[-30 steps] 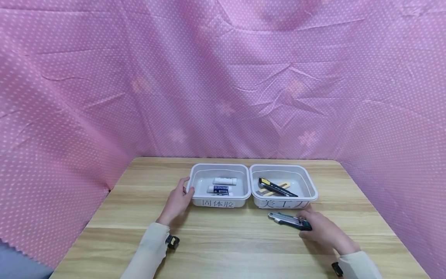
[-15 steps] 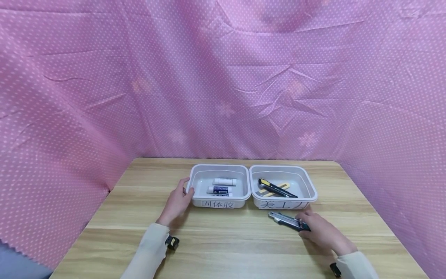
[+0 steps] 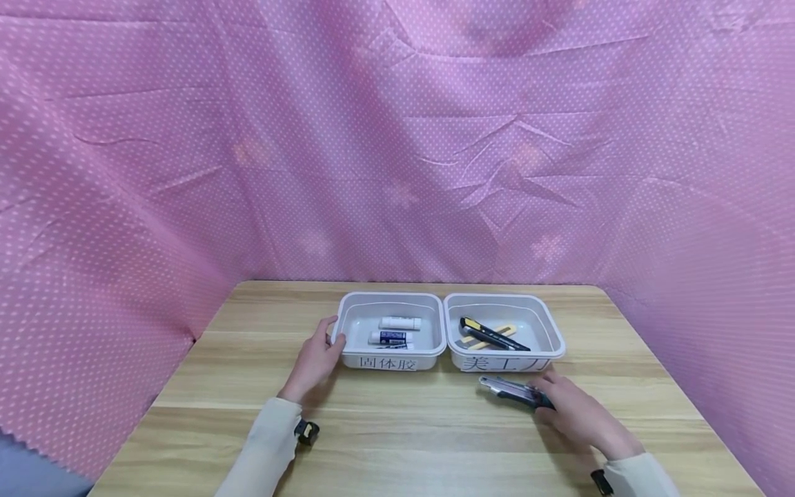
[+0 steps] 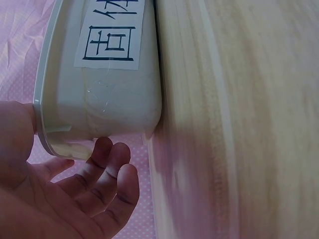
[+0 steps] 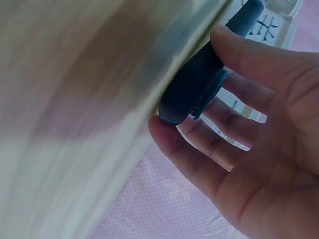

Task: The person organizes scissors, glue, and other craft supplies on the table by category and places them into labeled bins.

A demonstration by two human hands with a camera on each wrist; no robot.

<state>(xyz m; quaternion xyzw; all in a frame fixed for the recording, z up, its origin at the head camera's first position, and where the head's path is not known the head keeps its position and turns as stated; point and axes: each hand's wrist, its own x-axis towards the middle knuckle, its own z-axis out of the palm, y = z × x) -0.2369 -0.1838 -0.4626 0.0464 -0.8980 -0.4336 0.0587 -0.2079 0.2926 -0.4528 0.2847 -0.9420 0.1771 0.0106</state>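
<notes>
In the head view, my left hand (image 3: 313,360) holds the left corner of a white plastic box (image 3: 427,361) labelled 固体胶. The left wrist view shows the thumb against the rim and curled fingers beside the wall. My right hand (image 3: 580,413) grips a dark green and silver utility knife (image 3: 508,389), just in front of a second white box (image 3: 456,359) labelled 美工刀. Thumb and fingers surround its dark handle (image 5: 194,87) in the right wrist view. A yellow-and-black utility knife (image 3: 495,335) lies across a yellow one (image 3: 506,330) in the right box.
Inside the left box lie a white glue stick (image 3: 400,322), a blue-labelled one (image 3: 391,337) and a third partly hidden by the front wall. Both boxes stand side by side on a wooden table (image 3: 397,428). A pink dotted cloth (image 3: 397,172) hangs behind and around it.
The utility knife has tilted slightly in my right hand, which has shifted only a little. My left hand and both boxes keep their places.
</notes>
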